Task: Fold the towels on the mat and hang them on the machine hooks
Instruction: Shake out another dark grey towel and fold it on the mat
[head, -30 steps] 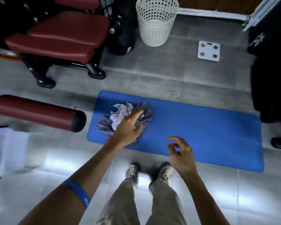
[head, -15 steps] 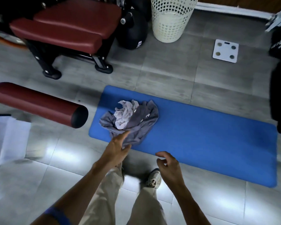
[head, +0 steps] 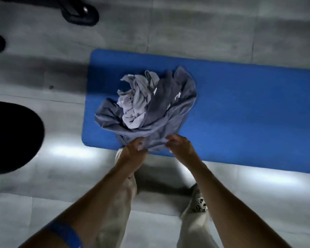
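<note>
Head view shows left hand [head: 132,151] and right hand [head: 179,147] now both pinching the near edge of the crumpled dark grey towel [head: 168,111] on the blue foam mat [head: 240,111], so unfolding can begin.

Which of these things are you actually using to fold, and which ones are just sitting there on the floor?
Part of the job:
- dark grey towel, gripped at its near edge by the left hand and the right hand
- light grey towel, crumpled on top of it
- blue mat under both

Just lying about:
- black machine foot on the floor
- black rounded pad end at the left
</note>
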